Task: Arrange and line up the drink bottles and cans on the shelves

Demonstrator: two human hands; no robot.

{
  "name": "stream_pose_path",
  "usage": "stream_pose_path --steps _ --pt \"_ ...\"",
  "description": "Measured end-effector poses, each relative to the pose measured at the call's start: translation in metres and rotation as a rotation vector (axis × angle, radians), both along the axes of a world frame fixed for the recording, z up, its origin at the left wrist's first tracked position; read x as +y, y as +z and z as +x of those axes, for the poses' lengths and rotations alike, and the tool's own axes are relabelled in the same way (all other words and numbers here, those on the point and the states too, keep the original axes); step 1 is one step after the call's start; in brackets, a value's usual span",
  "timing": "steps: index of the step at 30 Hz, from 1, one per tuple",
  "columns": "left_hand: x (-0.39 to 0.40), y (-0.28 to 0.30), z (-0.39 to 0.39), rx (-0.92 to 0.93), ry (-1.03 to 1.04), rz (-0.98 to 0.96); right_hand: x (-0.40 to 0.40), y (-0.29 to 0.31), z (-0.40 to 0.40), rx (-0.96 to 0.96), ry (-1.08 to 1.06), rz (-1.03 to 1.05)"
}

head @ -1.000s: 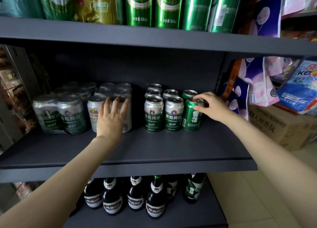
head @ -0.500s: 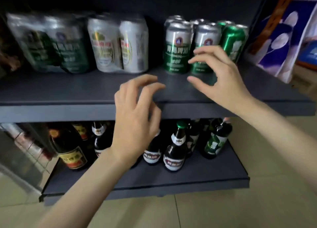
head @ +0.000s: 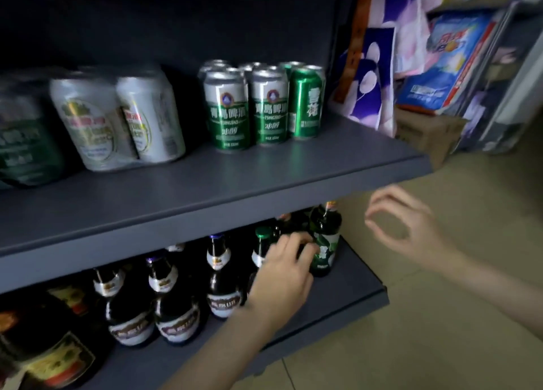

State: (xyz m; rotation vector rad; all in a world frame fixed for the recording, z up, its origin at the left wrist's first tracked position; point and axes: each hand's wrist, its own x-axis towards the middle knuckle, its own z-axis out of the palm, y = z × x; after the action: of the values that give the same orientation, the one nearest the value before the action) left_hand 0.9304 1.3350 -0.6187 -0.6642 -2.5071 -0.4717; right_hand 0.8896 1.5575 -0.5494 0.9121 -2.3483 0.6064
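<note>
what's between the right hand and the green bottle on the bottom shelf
Nothing: in the head view only bare floor shows between the right hand and the green bottle. The left hand reaches that bottle from its other side.

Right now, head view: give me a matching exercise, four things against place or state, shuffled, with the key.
Things
1. left hand
2. right hand
3. all-green can
4. shrink-wrapped white cans

Place or state
A. right end of the loose can row, upper shelf
B. in the air beside the shelves, fingers loosely curled, holding nothing
C. left of the loose cans, upper shelf
D. among the bottle necks on the lower shelf, at the green-capped bottle

Pairs: 1-D, 2-B, 3-A, 4-C
</note>
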Motion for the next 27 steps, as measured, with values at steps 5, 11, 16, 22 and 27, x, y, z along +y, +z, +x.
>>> stream_pose_path --steps 5,11,16,22,27 --pt "0.022 -0.023 -0.011 -0.115 0.071 0.064 0.010 -0.039 -0.023 -0.158 -0.035 -0.021" --pt "0.042 -0.074 0.005 -0.459 0.265 0.071 0.012 -0.098 -0.061 -0.726 -0.166 -0.052" --pt "0.046 -0.081 -0.018 -0.541 0.384 0.277 0.006 -0.118 -0.093 -0.949 -0.067 -0.173" --pt "0.070 -0.090 -0.050 -0.530 0.383 0.454 -0.012 -0.164 -0.111 -0.981 0.042 -0.318" --pt "0.078 -0.089 -0.070 -0.506 0.397 0.909 -0.007 -0.172 -0.120 -0.885 0.151 -0.326"
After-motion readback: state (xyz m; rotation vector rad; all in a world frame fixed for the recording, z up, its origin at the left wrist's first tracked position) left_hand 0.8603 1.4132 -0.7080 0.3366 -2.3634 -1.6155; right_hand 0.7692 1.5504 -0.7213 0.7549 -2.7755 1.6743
